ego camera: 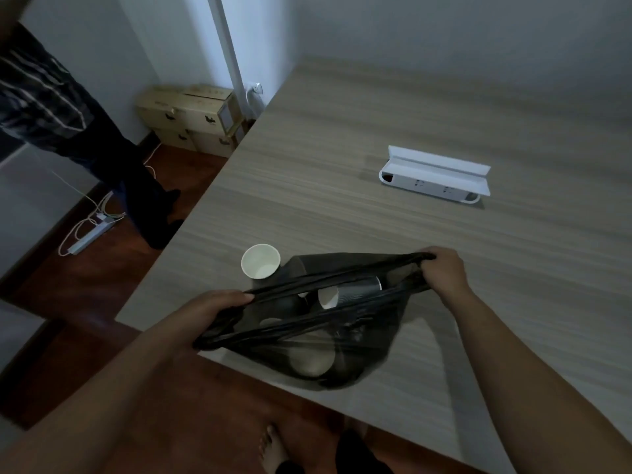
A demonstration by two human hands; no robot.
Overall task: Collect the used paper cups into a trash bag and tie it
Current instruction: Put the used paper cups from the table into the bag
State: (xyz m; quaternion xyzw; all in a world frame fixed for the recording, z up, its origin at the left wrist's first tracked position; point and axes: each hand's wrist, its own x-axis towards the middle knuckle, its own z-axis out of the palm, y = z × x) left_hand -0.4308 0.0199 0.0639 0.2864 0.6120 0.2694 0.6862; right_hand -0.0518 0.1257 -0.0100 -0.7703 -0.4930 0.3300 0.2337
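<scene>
A thin black trash bag [345, 357] rests on the wood-grain table [393, 138] near its front corner. My left hand [212, 307] grips the bag's left handle and my right hand [443, 270] grips the right handle, stretching the mouth wide between them. Inside the bag lie several paper cups; one dark cup with a white inside [349, 295] shows through the opening, on its side. Another cup [313, 362] shows dimly through the plastic. One white-lined paper cup [261, 262] stands upright on the table, just outside the bag at its far left.
A white power strip box [434, 176] sits on the table to the far right. Another person's legs [113, 155] stand by the table's left edge. Cardboard boxes [191, 118] are stacked in the corner, and a floor power strip [90, 236] with cables lies on the floor.
</scene>
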